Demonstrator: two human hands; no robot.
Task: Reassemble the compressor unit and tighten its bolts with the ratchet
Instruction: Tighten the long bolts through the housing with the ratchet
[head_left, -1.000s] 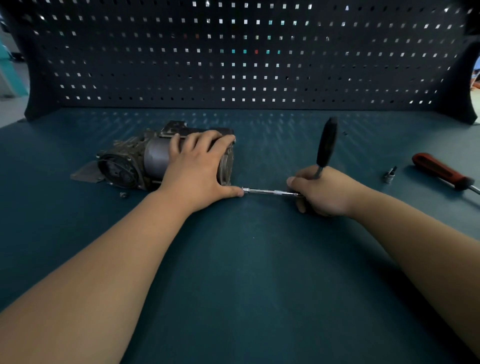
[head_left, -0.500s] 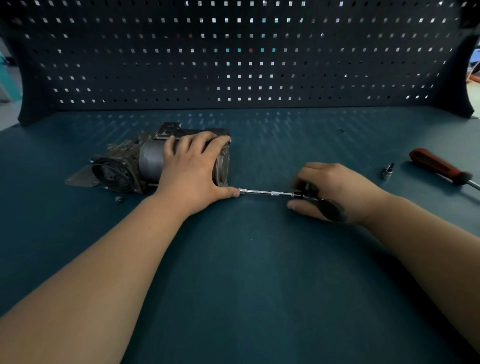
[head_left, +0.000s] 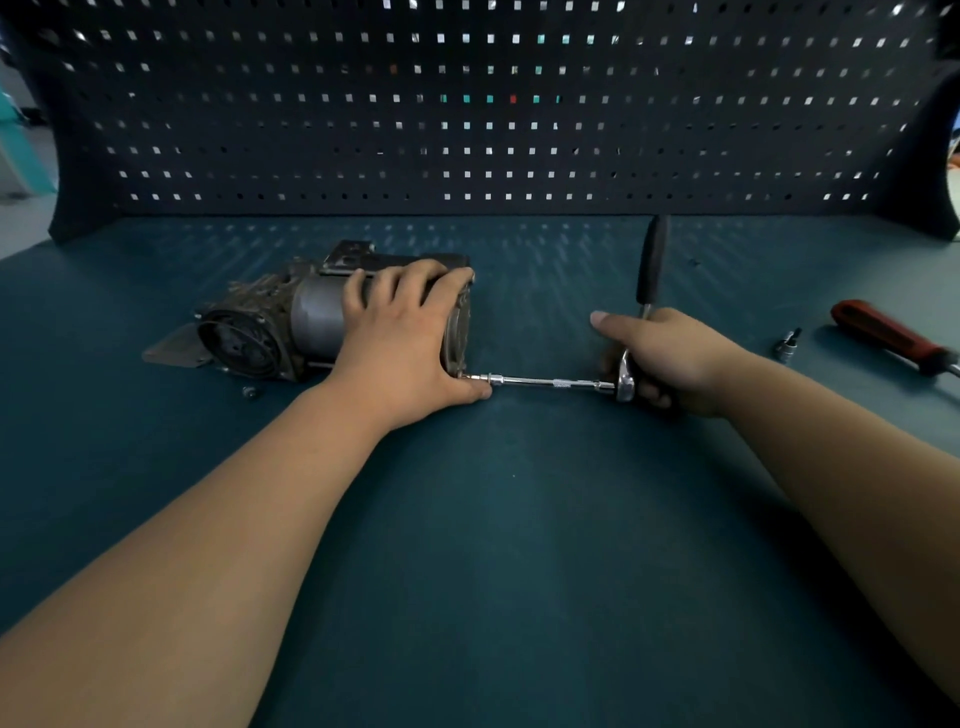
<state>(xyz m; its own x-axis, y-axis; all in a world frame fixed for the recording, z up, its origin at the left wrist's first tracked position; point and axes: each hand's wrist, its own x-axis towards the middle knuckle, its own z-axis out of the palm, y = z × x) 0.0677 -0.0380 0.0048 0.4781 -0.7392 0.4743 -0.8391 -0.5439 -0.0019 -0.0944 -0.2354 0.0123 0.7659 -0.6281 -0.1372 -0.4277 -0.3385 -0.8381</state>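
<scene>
While the left hand (head_left: 405, 343) grips the compressor (head_left: 311, 322), fingers curled over its top and thumb low by its end plate, the unit lies on its side on the table (head_left: 519, 519) under that palm. From the thumb tip a slim bar (head_left: 550, 383) runs straight across to the right hand (head_left: 670, 358), which is wrapped round the ratchet (head_left: 649, 270) just above its head; the black handle stands up beyond the knuckles, and the index finger points toward the left hand. The left hand covers where the bar meets the compressor. Outside the right hand lie a small socket (head_left: 787, 345) and, further out, a red-handled screwdriver (head_left: 883, 332). Outside the left hand, a flat plate (head_left: 174, 348) touches the compressor's far end, and a loose bolt (head_left: 249, 392) lies just beside the wrist. A pegboard (head_left: 467, 130) stands beyond both hands.
</scene>
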